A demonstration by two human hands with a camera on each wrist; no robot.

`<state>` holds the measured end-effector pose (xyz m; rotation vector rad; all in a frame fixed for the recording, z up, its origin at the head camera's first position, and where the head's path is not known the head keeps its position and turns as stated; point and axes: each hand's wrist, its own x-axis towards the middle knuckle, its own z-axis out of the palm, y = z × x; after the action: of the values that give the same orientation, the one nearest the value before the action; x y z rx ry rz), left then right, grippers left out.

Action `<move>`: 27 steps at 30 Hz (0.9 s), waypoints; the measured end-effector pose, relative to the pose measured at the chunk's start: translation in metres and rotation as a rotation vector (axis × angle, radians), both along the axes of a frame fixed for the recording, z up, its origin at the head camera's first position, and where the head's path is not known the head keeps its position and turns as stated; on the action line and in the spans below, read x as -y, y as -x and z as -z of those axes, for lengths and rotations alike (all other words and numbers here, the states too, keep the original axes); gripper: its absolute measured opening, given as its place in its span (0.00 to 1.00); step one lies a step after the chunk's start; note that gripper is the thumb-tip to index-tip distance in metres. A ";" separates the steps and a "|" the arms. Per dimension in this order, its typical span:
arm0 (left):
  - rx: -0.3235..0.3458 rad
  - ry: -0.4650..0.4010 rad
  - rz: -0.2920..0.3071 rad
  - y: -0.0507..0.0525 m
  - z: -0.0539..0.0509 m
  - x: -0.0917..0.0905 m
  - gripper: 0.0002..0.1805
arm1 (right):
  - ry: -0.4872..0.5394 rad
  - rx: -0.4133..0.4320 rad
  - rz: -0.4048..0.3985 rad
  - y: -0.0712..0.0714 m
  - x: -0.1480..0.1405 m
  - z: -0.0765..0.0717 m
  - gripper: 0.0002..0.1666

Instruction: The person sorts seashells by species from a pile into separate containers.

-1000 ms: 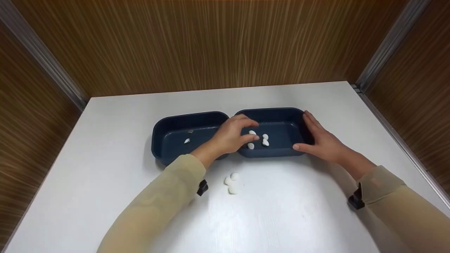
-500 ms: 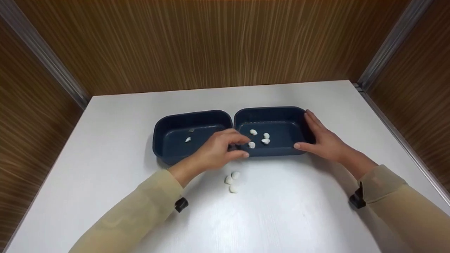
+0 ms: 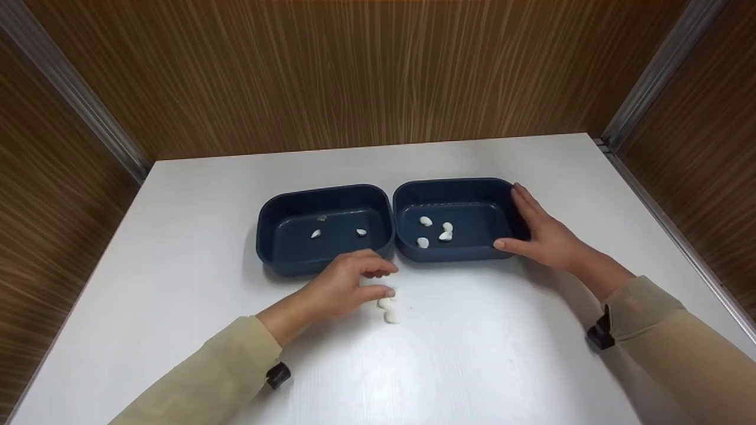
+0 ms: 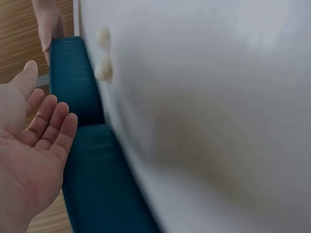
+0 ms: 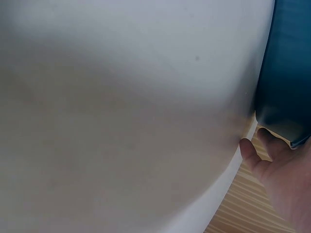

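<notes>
My left hand [image 3: 347, 283] hovers at the front of the left dark-blue bin, thumb and fingers apart, nothing between them; its palm shows empty in the left wrist view. Just by its thumb, small white seashells [image 3: 390, 317] lie on the table, partly hidden by the hand; two ribbed seashells [image 4: 103, 69] appear in the left wrist view. My right hand [image 3: 546, 239] rests against the right end of the right dark-blue bin [image 3: 455, 255], fingers extended along the end and thumb at the front rim. Several white seashells [image 3: 426, 221] lie inside that bin, towards its left.
Close beside it stands the left dark-blue bin [image 3: 295, 268], holding two white seashells [image 3: 361, 232] and a small grey-brown piece [image 3: 322, 218]. Both bins sit on a white table [image 3: 502, 354]. Wood-grain panels [image 3: 354, 77] enclose the back and sides.
My left hand has drawn back from over the right bin, leftward and nearer, to the seashells on the table. A seashell in the left bin, previously behind it, now shows. My right hand stays put.
</notes>
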<state>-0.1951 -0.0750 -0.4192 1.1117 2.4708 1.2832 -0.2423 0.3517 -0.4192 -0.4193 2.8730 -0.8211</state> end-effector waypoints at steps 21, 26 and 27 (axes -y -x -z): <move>0.043 0.068 -0.029 -0.016 0.033 0.017 0.18 | -0.017 -0.008 -0.001 0.001 -0.001 0.002 0.68; 0.004 0.075 -0.012 -0.016 0.037 0.016 0.19 | -0.014 -0.010 -0.007 0.001 -0.002 0.002 0.67; 0.000 0.076 -0.011 -0.016 0.038 0.016 0.19 | -0.010 -0.012 -0.009 0.001 -0.002 0.002 0.67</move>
<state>-0.1795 -0.0907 -0.4570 1.0810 2.5070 1.1810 -0.2432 0.3534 -0.4213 -0.4375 2.8823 -0.8046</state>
